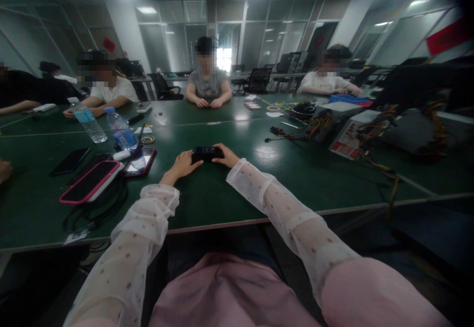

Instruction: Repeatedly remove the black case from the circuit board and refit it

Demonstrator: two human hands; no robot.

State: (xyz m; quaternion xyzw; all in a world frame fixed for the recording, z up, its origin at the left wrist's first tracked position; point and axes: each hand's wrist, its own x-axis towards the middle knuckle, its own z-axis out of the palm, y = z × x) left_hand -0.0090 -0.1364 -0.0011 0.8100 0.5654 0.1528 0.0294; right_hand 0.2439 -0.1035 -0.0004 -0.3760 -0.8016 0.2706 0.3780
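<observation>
A black smartphone (pixel 207 154), held sideways low over the green table, sits between my two hands. My left hand (pixel 184 164) grips its left end, thumb along the near edge. Closed on the right end is my right hand (pixel 226 156), its fingers curled over the far corner. The phone's upper face is dark, with small faint marks that I cannot read. Whether its underside rests on the table is hidden.
Left of me lie a pink-framed phone (pixel 91 181), another phone (pixel 140 162), black cables (pixel 107 203) and water bottles (pixel 120 129). Power supply units (pixel 350 134) with loose wires stand on the right. Several people sit around the green table (pixel 229 203).
</observation>
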